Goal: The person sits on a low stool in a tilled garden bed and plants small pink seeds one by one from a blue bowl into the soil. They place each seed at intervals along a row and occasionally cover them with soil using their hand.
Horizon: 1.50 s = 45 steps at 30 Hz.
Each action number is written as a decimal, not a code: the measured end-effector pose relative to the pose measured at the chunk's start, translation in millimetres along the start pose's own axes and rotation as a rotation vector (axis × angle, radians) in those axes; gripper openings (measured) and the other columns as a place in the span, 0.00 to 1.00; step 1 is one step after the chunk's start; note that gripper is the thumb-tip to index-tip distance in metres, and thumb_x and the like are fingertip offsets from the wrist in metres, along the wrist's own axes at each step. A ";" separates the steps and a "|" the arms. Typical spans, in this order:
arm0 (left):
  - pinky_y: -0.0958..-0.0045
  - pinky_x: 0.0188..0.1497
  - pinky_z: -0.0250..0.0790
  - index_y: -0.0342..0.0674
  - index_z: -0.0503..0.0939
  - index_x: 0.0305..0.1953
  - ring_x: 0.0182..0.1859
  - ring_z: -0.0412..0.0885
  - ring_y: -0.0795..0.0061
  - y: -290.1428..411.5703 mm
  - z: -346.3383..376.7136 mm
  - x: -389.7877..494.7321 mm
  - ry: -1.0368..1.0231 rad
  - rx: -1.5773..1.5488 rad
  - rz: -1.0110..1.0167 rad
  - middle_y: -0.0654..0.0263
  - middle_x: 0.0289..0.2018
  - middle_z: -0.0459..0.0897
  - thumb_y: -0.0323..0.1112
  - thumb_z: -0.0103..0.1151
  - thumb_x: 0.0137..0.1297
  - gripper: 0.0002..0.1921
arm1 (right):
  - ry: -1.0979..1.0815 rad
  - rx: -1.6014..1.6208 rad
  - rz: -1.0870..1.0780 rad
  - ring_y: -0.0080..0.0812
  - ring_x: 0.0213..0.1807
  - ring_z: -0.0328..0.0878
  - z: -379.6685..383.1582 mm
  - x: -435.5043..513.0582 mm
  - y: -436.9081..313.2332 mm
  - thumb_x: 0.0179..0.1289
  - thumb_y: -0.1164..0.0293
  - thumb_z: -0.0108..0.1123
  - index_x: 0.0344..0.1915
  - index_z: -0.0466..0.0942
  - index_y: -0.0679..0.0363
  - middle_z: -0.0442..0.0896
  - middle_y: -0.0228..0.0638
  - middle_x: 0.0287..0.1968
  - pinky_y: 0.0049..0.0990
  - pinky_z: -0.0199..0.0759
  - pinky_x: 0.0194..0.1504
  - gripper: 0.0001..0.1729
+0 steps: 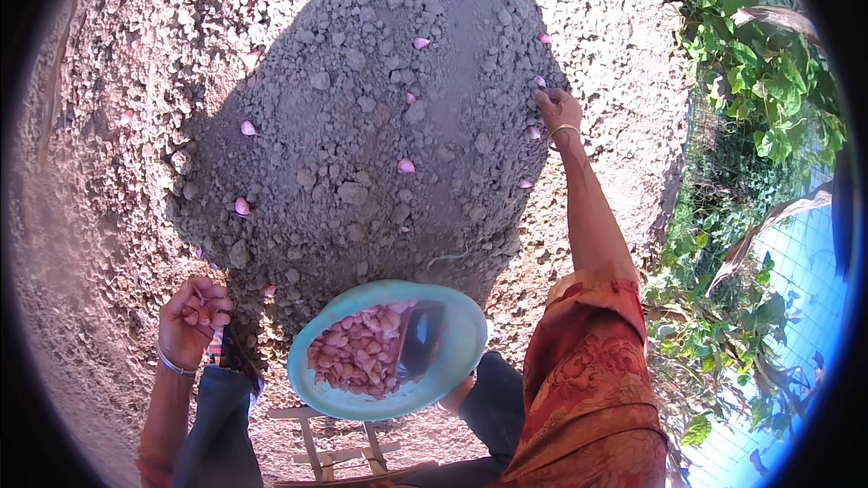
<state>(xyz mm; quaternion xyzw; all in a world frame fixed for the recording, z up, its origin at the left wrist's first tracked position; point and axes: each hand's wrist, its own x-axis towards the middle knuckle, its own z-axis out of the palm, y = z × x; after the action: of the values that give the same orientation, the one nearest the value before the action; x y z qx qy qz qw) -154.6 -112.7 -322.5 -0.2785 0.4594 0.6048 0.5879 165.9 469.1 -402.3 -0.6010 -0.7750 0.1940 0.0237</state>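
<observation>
My left hand (195, 315), at the lower left, is curled around several garlic cloves (196, 308). At the upper right my right hand (557, 108) reaches down to the soil, its fingertips at a pink garlic clove (540, 82); whether they grip it I cannot tell. More cloves lie spaced in rough lines on the soil, among them one at the centre (405, 166) and one farther left (248, 128). Between my arms, a pale green plastic basin (386, 409) holds a heap of garlic cloves (359, 349) and a dark smooth object (422, 337) that I cannot identify.
Dry, cloddy soil (352, 81) spreads ahead, partly under my shadow. Leafy green plants (766, 68) and wire mesh (800, 257) border the right side. A wooden frame (339, 455) stands below the basin, between my legs. A thin pale strand (447, 257) lies just beyond the basin.
</observation>
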 end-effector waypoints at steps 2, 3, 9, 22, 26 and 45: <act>0.66 0.35 0.76 0.32 0.76 0.44 0.39 0.81 0.60 -3.5 -0.5 -2.9 -0.038 -0.005 -0.002 0.49 0.39 0.82 0.40 0.44 0.72 0.16 | 0.011 0.002 0.005 0.42 0.37 0.82 3.5 0.9 -1.5 0.50 0.53 0.65 0.36 0.84 0.62 0.85 0.46 0.32 0.33 0.73 0.43 0.23; 0.66 0.35 0.76 0.32 0.76 0.44 0.39 0.81 0.60 -5.0 -0.4 -4.4 -0.009 0.010 -0.002 0.49 0.39 0.82 0.40 0.44 0.72 0.16 | 0.018 0.001 0.035 0.42 0.37 0.82 5.3 1.4 -2.1 0.50 0.54 0.65 0.36 0.84 0.62 0.85 0.46 0.32 0.33 0.73 0.43 0.22; 0.65 0.36 0.80 0.32 0.76 0.45 0.39 0.83 0.60 -8.0 0.6 -9.4 -0.028 0.029 0.031 0.49 0.39 0.82 0.40 0.44 0.72 0.16 | -0.070 0.203 0.152 0.32 0.30 0.81 11.6 -1.6 6.5 0.49 0.56 0.67 0.36 0.84 0.64 0.84 0.42 0.28 0.29 0.74 0.40 0.22; 0.65 0.37 0.78 0.32 0.76 0.46 0.39 0.83 0.60 -24.0 -27.9 -20.9 -0.070 -0.003 0.020 0.49 0.41 0.82 0.40 0.45 0.71 0.16 | -0.040 0.460 0.194 0.28 0.34 0.77 -2.6 -25.2 -7.0 0.53 0.56 0.62 0.41 0.81 0.66 0.83 0.36 0.32 0.26 0.71 0.36 0.24; 0.64 0.39 0.78 0.32 0.76 0.46 0.39 0.83 0.60 -26.5 -28.7 -21.6 -0.098 -0.013 0.016 0.49 0.41 0.82 0.40 0.44 0.71 0.16 | -0.036 0.473 0.172 0.23 0.28 0.76 -14.4 -43.4 -24.5 0.56 0.58 0.62 0.35 0.81 0.66 0.83 0.36 0.29 0.23 0.68 0.28 0.19; 0.81 0.11 0.59 0.33 0.78 0.40 0.13 0.70 0.83 -12.6 95.0 -11.2 -0.184 0.567 0.109 0.69 0.15 0.74 0.36 0.56 0.67 0.11 | -1.107 0.717 -0.163 0.15 0.24 0.73 21.8 -286.8 -239.0 0.60 0.73 0.61 0.33 0.75 0.64 0.80 0.30 0.26 0.18 0.67 0.24 0.06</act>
<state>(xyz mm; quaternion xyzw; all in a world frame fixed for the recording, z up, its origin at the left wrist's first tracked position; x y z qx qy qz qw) -121.3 -35.3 -275.4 -0.0222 0.5688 0.5058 0.6482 18.8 145.0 -287.4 -0.3069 -0.6034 0.7173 -0.1648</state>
